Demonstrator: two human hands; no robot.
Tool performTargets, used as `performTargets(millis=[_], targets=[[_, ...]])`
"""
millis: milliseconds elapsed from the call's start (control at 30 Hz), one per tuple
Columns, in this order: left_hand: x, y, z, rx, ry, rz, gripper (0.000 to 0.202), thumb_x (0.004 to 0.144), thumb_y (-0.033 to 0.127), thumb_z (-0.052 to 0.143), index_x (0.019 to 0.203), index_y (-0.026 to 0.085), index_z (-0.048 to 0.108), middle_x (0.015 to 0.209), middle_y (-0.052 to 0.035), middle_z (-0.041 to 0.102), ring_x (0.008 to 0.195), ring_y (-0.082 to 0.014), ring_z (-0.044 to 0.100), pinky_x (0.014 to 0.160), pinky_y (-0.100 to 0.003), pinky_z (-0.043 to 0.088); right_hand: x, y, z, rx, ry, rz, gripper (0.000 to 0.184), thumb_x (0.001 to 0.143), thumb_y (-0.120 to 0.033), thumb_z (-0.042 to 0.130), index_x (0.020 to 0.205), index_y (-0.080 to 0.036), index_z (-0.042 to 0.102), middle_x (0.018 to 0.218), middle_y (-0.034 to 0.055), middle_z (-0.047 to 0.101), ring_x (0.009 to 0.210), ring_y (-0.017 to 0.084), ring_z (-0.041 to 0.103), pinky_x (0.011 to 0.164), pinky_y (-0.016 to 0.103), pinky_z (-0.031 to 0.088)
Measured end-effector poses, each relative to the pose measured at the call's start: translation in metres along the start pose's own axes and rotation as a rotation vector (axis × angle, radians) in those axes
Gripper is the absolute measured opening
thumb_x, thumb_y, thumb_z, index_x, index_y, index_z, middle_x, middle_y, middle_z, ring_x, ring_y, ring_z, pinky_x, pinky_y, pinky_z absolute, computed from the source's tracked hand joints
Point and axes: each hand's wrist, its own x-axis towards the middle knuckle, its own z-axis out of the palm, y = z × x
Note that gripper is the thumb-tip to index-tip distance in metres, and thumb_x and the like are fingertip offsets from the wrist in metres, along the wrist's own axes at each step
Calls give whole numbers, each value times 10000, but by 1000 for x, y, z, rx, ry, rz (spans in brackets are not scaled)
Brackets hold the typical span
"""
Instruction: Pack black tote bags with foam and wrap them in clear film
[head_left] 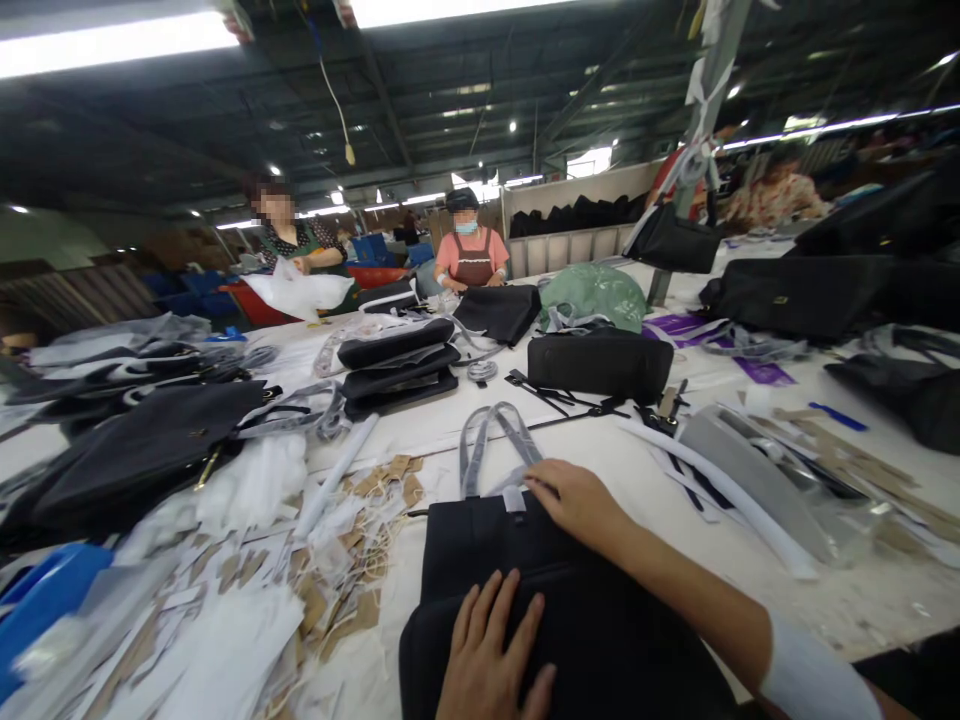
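Observation:
A black handbag (pixel 600 640) lies on the table right in front of me. Two upright handles (pixel 474 455) wrapped in clear plastic rise from its far edge. My left hand (pixel 495 650) rests flat on the bag's front, fingers spread. At the far edge, my right hand (pixel 577 500) has its fingers bent and closed at the base of the right-hand strap. Beside those fingertips is a small white wrapped tab (pixel 514 499). Part of the strap is hidden behind the right hand.
Paper scraps and brown tags (pixel 322 590) are heaped on the left, beside stacked black bags (pixel 150 450). Farther back are folded black bags (pixel 397 365), a black bag (pixel 600 362) and a green plastic bundle (pixel 596 295). Curved grey sheets (pixel 742 480) lie right. Two co-workers stand across the table.

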Motion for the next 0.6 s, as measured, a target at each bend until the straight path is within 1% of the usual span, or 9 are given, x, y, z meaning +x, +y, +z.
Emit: performTargets(millis=[33,67,100,167,233,300,433,533,600], targets=[[-1,-1,2,11,3,13,564,893,529,544,1402,289,521,1385,-62,589,1257,-257,538,987,-395,445,13,12,0,-66,-35,132,307,984,-335,431,1114,-198,674,1146,90,704,1105,214,625,987,338,448],[-2,-3,4,21,4,26,574,893,533,540,1411,289,511,1378,-63,595,1252,-256,545,980,-391,450,25,24,1,-111,-65,229,321,973,-359,445,1089,-174,679,1101,119,714,1070,245,640,947,365,463],[-4,-4,7,32,7,39,582,893,535,536,1421,292,499,1372,-63,601,1248,-255,551,973,-386,455,33,36,2,-139,-99,301,332,955,-390,469,1047,-160,690,1051,139,724,1029,272,655,897,384,478],[-6,-7,11,53,14,61,588,897,530,529,1434,296,481,1359,-60,612,1238,-250,564,961,-378,464,44,56,8,-144,-162,366,355,904,-458,529,938,-156,713,964,150,738,949,305,675,795,391,493],[-8,-8,14,71,22,77,583,901,523,519,1437,299,477,1345,-57,624,1224,-246,578,947,-372,474,47,67,16,-125,-218,397,378,868,-518,553,868,-180,722,940,126,746,921,299,681,740,366,485],[-9,-9,15,78,20,86,574,905,517,512,1435,299,481,1336,-55,631,1214,-242,588,937,-366,485,47,71,23,-92,-249,409,397,862,-550,538,871,-200,724,945,97,748,913,275,682,715,335,471],[-9,-13,13,32,-8,81,556,911,538,507,1418,310,501,1323,-51,641,1187,-234,614,911,-350,516,45,75,34,-26,-262,399,392,873,-554,501,887,-213,694,933,69,738,878,241,672,684,305,438],[0,-21,9,-83,-32,60,509,917,580,496,1345,317,578,1281,-37,669,1118,-220,659,843,-322,555,41,82,42,16,-228,384,329,876,-522,492,894,-225,633,842,43,717,796,228,657,642,303,420],[10,-28,4,-221,-70,16,424,931,539,507,1242,292,652,1220,-20,705,1036,-199,696,780,-294,577,37,87,46,71,-170,375,282,880,-503,488,905,-241,589,790,17,700,740,218,652,631,305,428]])
